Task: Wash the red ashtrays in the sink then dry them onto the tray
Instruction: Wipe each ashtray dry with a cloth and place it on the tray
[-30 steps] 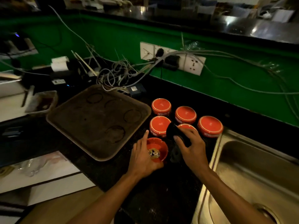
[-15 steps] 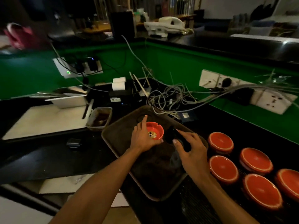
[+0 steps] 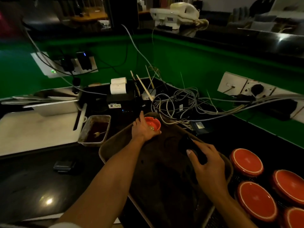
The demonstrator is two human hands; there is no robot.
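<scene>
1. Ashtray (image 3: 153, 123), red and right way up, sits at the far corner of the brown tray (image 3: 113, 146); whether its base already touches the tray surface cannot be told.
2. Left hand (image 3: 143, 129) grips this ashtray from its left side, fingers curled round the rim and the forefinger pointing up and away.
3. Right hand (image 3: 209, 165) hovers over the middle of the tray, fingers and thumb curled round a dark cloth (image 3: 191, 148), which is too dim to make out further.
4. Four more red ashtrays lie upside down on the black counter (image 3: 32, 186) just right of the tray: one nearest the wall (image 3: 246, 162), one further right (image 3: 290, 186), one in front (image 3: 257, 200) and one cut by the lower edge (image 3: 294, 218).
5. Left of the tray stands a small rectangular container (image 3: 95, 130) with dark liquid, and beyond it a white board (image 3: 32, 130) with a steel pan (image 3: 54, 102) at its far edge.
6. Behind the tray are a black receipt printer (image 3: 120, 102) with white paper rolls (image 3: 118, 85), and a tangle of grey cables (image 3: 185, 104) running to wall sockets (image 3: 246, 87) on the green wall (image 3: 189, 60).
7. A white telephone (image 3: 176, 14) rests on the upper ledge.
</scene>
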